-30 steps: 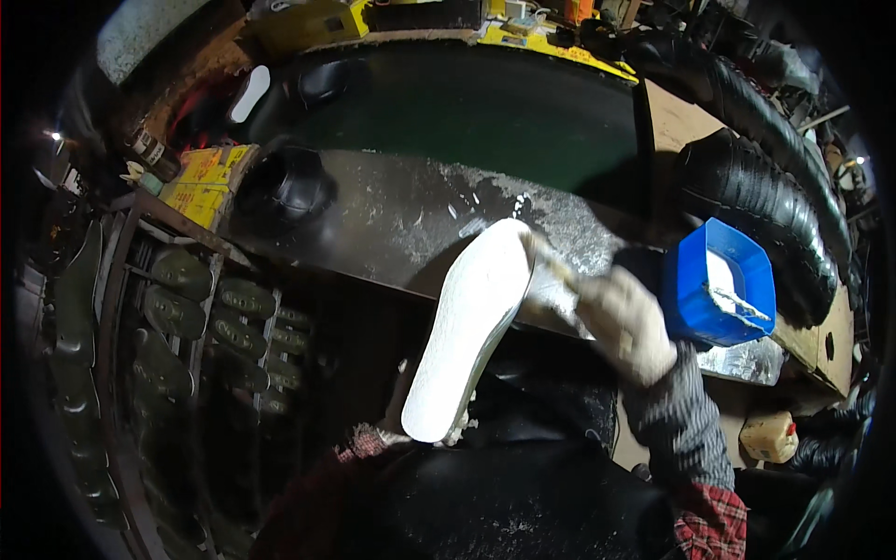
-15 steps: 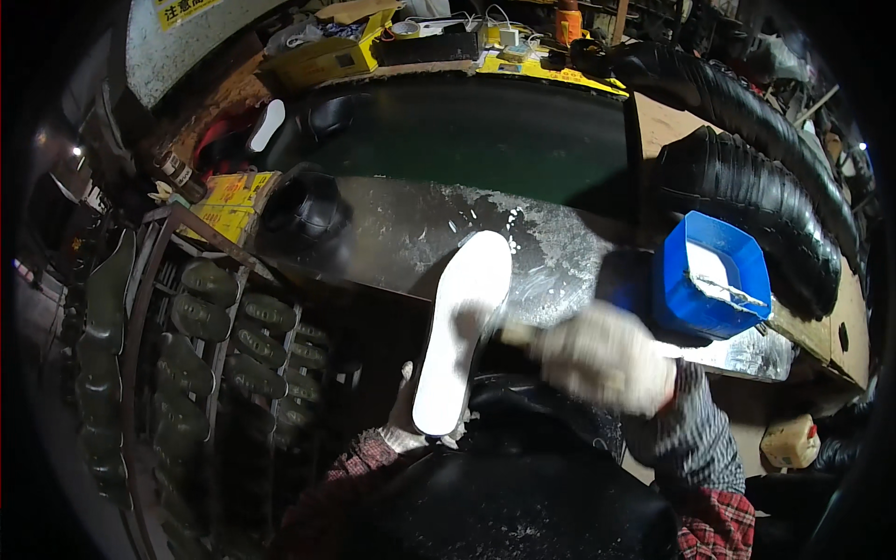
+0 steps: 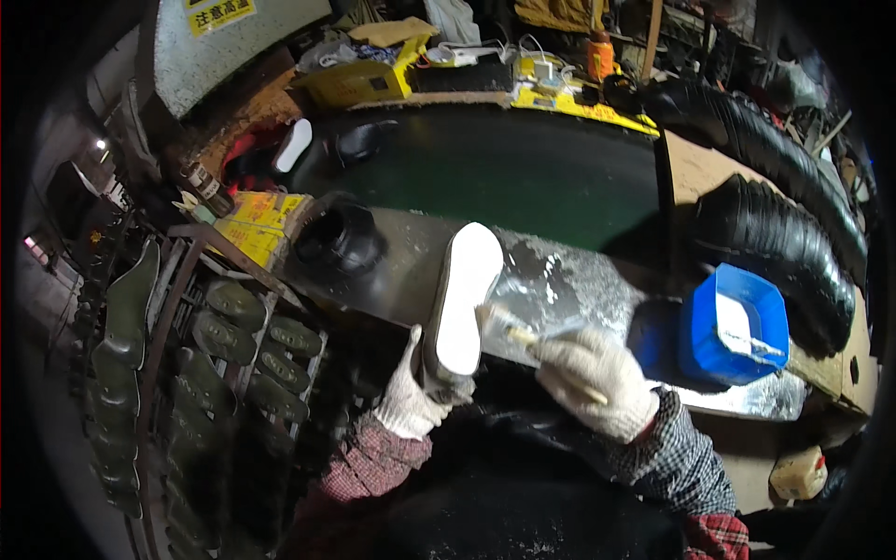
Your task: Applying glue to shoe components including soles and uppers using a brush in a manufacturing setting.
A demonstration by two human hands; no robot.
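Observation:
My left hand (image 3: pixel 408 397), in a whitish knit glove, grips the lower end of a shoe (image 3: pixel 462 299) whose white underside faces up. A dark side of the shoe shows near my fingers. My gloved right hand (image 3: pixel 602 385) is closed around a brush (image 3: pixel 504 325) with a pale wooden handle. Its bristles lie at the right edge of the white underside, around the shoe's middle. To the right, a blue plastic tub (image 3: pixel 742 327) holds white stuff, with a white-smeared stick across it.
A metal bench top (image 3: pixel 579 280) with white spots lies beyond my hands. On it stands a black shoe (image 3: pixel 341 238). Stacked black shoe parts (image 3: pixel 775 247) lie at the right. Racks of dark green soles (image 3: pixel 233 303) stand at the left, and a dark green belt (image 3: pixel 504 159) runs behind.
The view has shifted, so the bench sits lower and further right. My right hand, blurred before, shows sharply with the brush against the shoe's edge. The shoe stands more upright in the picture.

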